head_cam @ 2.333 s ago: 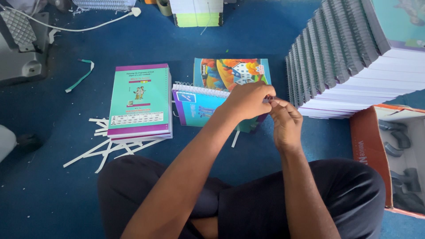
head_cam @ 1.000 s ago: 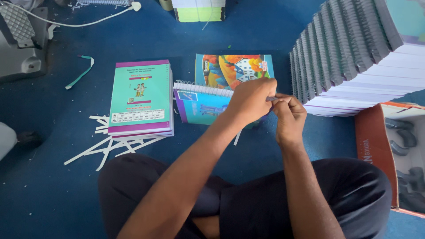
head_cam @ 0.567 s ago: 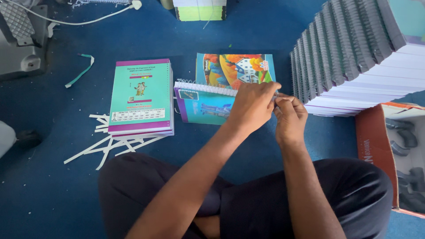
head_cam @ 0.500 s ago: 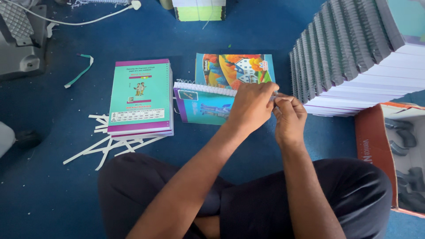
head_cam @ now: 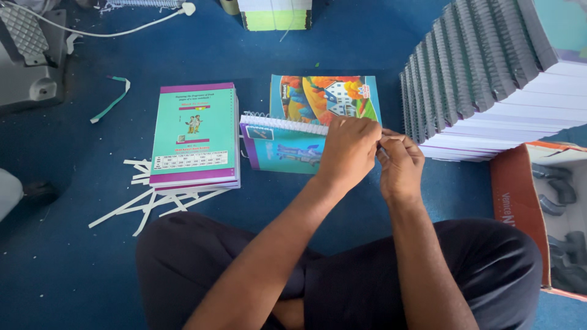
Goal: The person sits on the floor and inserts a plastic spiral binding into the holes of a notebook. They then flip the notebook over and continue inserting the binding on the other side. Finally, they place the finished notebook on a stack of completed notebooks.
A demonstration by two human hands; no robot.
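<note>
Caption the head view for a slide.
Left hand and right hand meet over a spiral-bound book on blue floor.

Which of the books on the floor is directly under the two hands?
The spiral-bound book with the white coil along its top edge. The hands meet over its right end; the green-covered stack lies apart to the left.

An open cardboard box (head_cam: 538, 214) stands at the right edge, orange-red outside with a white printed panel on its near wall, dark items inside. At the top centre sits a small white box (head_cam: 275, 13) with a yellow-green lower band. The green book (head_cam: 194, 131), left of centre, bears a white rectangular table-like label near its lower edge, framed by a purple border.
</note>
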